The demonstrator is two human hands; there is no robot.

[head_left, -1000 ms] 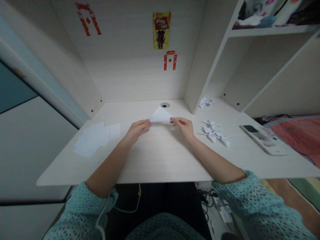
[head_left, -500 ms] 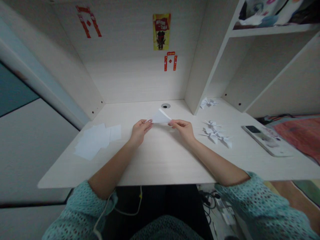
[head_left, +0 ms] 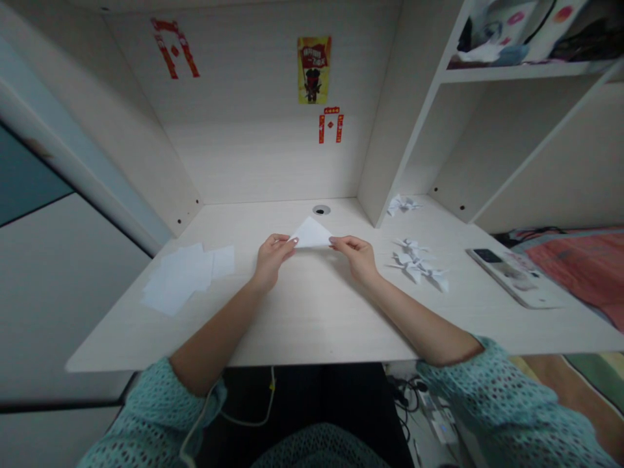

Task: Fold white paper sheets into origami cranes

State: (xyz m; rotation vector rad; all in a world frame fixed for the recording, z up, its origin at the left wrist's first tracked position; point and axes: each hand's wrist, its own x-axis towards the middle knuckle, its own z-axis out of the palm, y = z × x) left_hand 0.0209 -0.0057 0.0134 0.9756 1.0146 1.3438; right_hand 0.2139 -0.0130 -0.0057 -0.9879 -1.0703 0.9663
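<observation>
Single head view, looking forward and down, desk (head_left: 312, 312) seemingly close

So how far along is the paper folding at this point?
Done: several small folded paper figures lie on the desk to the right. In hand: a white paper triangle, pinched at its corners by the left hand and right hand, an early fold by the look of it. Remaining: a pile of flat sheets lies unfolded.
</observation>
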